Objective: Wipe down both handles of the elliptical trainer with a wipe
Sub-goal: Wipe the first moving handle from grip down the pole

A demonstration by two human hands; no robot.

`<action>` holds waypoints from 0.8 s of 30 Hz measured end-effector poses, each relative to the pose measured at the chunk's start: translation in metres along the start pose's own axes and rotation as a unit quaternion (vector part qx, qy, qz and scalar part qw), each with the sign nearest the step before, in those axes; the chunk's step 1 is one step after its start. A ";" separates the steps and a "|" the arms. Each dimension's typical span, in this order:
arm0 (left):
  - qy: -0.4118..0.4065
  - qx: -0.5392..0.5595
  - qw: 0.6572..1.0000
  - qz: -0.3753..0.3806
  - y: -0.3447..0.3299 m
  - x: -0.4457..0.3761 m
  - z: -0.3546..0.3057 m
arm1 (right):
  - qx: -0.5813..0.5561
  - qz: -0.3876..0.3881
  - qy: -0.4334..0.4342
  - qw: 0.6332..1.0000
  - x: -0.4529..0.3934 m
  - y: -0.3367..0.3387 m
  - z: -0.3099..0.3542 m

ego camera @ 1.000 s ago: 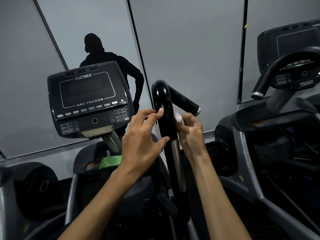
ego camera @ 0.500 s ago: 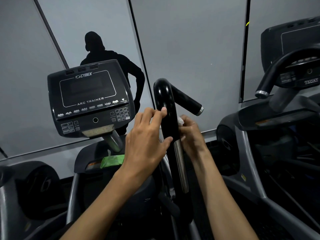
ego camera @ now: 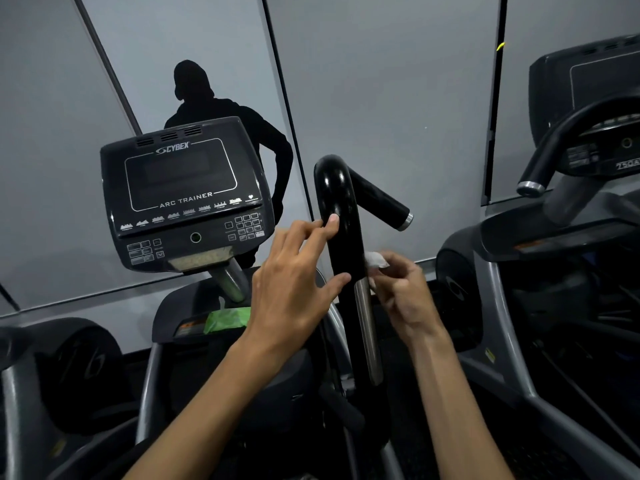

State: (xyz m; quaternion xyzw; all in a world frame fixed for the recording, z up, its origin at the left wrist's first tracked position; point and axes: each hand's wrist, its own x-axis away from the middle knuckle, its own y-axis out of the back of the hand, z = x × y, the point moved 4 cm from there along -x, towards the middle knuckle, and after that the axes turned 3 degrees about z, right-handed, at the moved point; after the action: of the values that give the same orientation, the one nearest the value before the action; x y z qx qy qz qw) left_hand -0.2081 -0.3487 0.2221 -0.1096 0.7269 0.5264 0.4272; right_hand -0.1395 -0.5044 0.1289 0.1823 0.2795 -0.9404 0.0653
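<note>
Right hand [ego camera: 403, 299] pinches white wipe [ego camera: 375, 260] against right side of black handle [ego camera: 341, 220]. Left hand [ego camera: 294, 285]: fingers spread wide, fingertip and thumb touching handle's left side.

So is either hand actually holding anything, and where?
The right hand pinches a small white wipe by its lower part, against the black handle. The left hand holds nothing; its fingertips only touch the handle.

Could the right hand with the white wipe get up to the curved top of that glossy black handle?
Probably yes. The right hand pinches the white wipe against the glossy black handle low down, and nothing blocks its right side above. The left hand touches only the opposite side.
</note>
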 end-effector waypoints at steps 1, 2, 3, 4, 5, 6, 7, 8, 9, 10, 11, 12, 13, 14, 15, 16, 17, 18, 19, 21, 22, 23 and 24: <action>-0.001 0.020 1.000 0.002 -0.001 0.001 0.001 | 0.005 -0.027 0.029 0.999 0.010 0.000 0.004; -0.001 0.041 0.999 0.003 -0.003 0.002 0.002 | 0.014 -0.050 0.061 0.997 0.016 -0.003 0.011; 0.001 0.060 0.998 0.005 -0.004 0.003 0.002 | 0.032 -0.070 0.092 0.993 0.019 -0.008 0.019; 0.002 0.076 0.997 0.005 -0.005 0.003 0.002 | 0.055 -0.089 0.120 0.987 0.017 -0.014 0.026; 0.003 0.085 0.996 0.005 -0.006 0.003 0.003 | 0.079 -0.103 0.146 0.981 0.016 -0.021 0.034; 0.004 0.090 0.996 0.003 -0.006 0.004 0.003 | 0.109 -0.116 0.171 0.972 0.017 -0.027 0.039; 0.005 0.095 0.995 0.002 -0.007 0.004 0.003 | 0.143 -0.128 0.193 0.962 0.018 -0.031 0.040; 0.005 0.100 0.995 0.003 -0.007 0.005 0.003 | 0.181 -0.139 0.215 0.950 0.023 -0.031 0.038; 0.005 0.104 0.995 0.004 -0.008 0.006 0.003 | 0.212 -0.147 0.231 0.938 0.031 -0.030 0.034; 0.004 0.105 0.994 0.006 -0.008 0.007 0.003 | 0.231 -0.152 0.241 0.930 0.040 -0.029 0.029; 0.002 0.106 0.994 0.008 -0.008 0.007 0.003 | 0.241 -0.154 0.246 0.926 0.047 -0.028 0.025; 0.000 0.109 0.994 0.009 -0.008 0.007 0.003 | 0.251 -0.157 0.248 0.922 0.050 -0.027 0.024; 0.000 0.119 0.993 0.012 -0.007 0.006 0.004 | 0.261 -0.162 0.251 0.918 0.049 -0.027 0.026; 0.004 0.141 0.990 0.017 -0.006 0.005 0.004 | 0.271 -0.169 0.256 0.912 0.047 -0.030 0.031; 0.012 0.172 0.985 0.023 -0.004 0.004 0.005 | 0.280 -0.175 0.266 0.906 0.044 -0.034 0.038; 0.023 0.207 0.978 0.027 -0.001 0.002 0.005 | 0.286 -0.179 0.277 0.900 0.041 -0.040 0.045; 0.035 0.239 0.970 0.026 0.003 0.002 0.006 | 0.291 -0.181 0.288 0.894 0.039 -0.047 0.049; 0.046 0.262 0.964 0.018 0.006 0.002 0.007 | 0.294 -0.185 0.296 0.890 0.039 -0.054 0.052; 0.054 0.276 0.960 0.004 0.010 0.004 0.008 | 0.296 -0.192 0.297 0.887 0.041 -0.060 0.053; 0.055 0.283 0.957 -0.027 0.015 0.010 0.007 | 0.277 -0.215 0.276 0.895 0.047 -0.067 0.049; 0.046 0.289 0.956 -0.034 0.016 0.013 0.006 | 0.249 -0.224 0.259 0.906 0.051 -0.068 0.047; 0.030 0.300 0.953 -0.032 0.017 0.016 0.003 | 0.215 -0.231 0.243 0.918 0.054 -0.068 0.044; 0.010 0.312 0.950 -0.024 0.016 0.019 0.000 | 0.180 -0.233 0.228 0.928 0.058 -0.069 0.042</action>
State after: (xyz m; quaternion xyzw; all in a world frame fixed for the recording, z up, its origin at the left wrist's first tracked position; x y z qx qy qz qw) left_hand -0.2296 -0.3367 0.2189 0.0067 0.8565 0.2617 0.4448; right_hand -0.2213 -0.4710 0.1748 0.3301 0.1480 -0.8969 -0.2544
